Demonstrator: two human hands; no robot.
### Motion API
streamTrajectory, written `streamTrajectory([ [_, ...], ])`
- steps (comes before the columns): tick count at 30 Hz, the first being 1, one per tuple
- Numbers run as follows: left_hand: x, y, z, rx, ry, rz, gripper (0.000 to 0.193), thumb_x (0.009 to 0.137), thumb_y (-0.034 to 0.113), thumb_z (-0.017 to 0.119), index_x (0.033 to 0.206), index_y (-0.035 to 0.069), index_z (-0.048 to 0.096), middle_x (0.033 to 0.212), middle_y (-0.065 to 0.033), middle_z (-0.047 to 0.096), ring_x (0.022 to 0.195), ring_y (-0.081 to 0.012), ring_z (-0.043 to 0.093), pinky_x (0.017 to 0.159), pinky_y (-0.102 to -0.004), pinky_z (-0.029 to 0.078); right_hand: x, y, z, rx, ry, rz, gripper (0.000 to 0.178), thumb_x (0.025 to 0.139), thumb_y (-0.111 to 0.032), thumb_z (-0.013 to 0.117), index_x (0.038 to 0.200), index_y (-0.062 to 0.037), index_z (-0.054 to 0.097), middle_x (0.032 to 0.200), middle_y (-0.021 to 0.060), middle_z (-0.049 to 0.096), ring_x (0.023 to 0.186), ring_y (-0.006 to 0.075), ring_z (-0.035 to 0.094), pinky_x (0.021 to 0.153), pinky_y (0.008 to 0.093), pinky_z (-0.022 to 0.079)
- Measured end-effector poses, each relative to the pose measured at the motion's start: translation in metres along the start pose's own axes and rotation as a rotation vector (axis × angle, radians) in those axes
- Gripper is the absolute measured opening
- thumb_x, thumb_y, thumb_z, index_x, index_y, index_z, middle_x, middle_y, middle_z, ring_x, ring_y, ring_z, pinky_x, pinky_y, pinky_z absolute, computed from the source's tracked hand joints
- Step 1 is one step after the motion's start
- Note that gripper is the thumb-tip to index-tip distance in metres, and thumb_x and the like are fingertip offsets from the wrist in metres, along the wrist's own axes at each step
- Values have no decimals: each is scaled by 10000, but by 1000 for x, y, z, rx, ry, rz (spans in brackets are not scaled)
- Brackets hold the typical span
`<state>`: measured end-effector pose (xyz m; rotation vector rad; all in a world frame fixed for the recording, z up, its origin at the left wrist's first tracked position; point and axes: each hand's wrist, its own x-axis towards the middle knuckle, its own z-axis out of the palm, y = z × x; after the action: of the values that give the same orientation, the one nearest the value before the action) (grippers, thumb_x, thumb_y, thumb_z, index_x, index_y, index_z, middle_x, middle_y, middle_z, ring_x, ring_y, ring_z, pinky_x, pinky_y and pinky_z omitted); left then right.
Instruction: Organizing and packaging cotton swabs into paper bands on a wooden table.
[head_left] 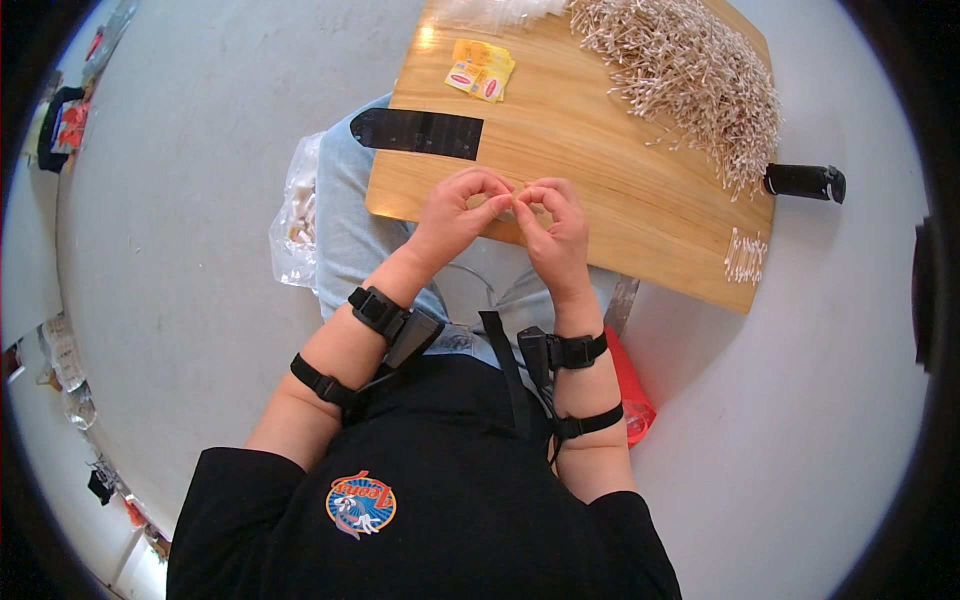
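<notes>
My left hand (456, 213) and my right hand (556, 236) meet over the near edge of a wooden tabletop (560, 115). Both are closed in a pinch, thumbs against fingertips, and the fingertips nearly touch. Whatever lies between them is too small to make out. A big heap of cotton swabs (690, 75) covers the far right of the board. A small row of cotton swabs (745, 257) rests near its right corner. Several yellow cards with red and white print (482, 70) lie beyond my left hand.
A black strip (425, 133) crosses the board's left edge. Clear plastic (495, 12) lies at the far edge. A black cylinder (803, 183) juts out at the right. Beside my legs are a clear plastic bag (297, 225) and something red (626, 385).
</notes>
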<state>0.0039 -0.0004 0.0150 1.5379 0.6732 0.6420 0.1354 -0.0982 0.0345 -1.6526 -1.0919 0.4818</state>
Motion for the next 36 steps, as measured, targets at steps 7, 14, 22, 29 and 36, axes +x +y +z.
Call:
streamTrajectory([
  [7,-1,-4,0,19,23,17,101,849,79,717,868,-3,661,917,-75,675,889,-173,633,807,-289,500,-5,9,-5,9,15,42,87,816,-59,714,834,-14,643,901,104,599,850,244,600,744,315,480],
  [14,-7,-13,-9,-169,-16,-211,73,910,65,675,862,35,629,939,-18,642,852,-73,579,766,-213,470,-9,7,-8,85,20,160,119,816,-69,742,799,-22,633,869,47,576,734,136,537,612,244,428],
  [22,-9,-11,-8,-271,21,-267,96,919,74,673,846,42,620,916,2,623,832,-61,562,743,-202,453,-13,20,-6,118,48,128,129,819,-75,746,812,-24,628,864,38,570,722,126,528,614,243,430],
  [29,-11,-22,9,-142,-13,-116,182,924,122,681,1008,54,535,970,-4,581,867,-63,548,766,-211,463,-14,14,11,202,9,334,182,817,-91,745,933,-35,617,863,39,588,747,132,550,627,263,447],
  [36,-24,-24,13,-77,41,-183,205,938,141,666,1047,46,522,967,-7,588,866,-66,553,768,-218,472,-29,22,20,361,53,368,150,865,-99,721,936,-28,611,889,28,613,796,95,568,661,248,469],
])
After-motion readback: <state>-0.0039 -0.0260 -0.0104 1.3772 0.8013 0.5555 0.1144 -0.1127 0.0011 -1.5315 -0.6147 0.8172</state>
